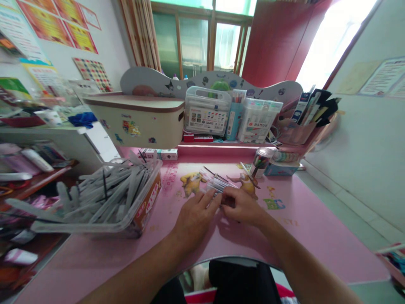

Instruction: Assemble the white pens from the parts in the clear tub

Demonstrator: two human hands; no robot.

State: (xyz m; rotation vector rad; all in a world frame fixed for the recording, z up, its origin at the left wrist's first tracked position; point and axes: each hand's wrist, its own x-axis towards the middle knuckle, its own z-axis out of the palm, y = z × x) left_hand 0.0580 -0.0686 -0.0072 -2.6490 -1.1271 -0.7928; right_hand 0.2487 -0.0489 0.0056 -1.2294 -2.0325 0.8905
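A bundle of thin pen-like sticks, whitish with some dark ones, lies on the pink desk. My left hand is closed over the near end of the bundle, its fingers pointing away from me. Close against it, my right hand has thumb and fingers pinched together; what they hold is hidden. To the left stands a clear plastic tray heaped with translucent flat strips and a few black sticks.
Behind the hands is a clear jar of pens, beside a blue box. The shelf above carries a lidded cream bin, a marker case and a pen holder. Cartoon stickers mark the desk top.
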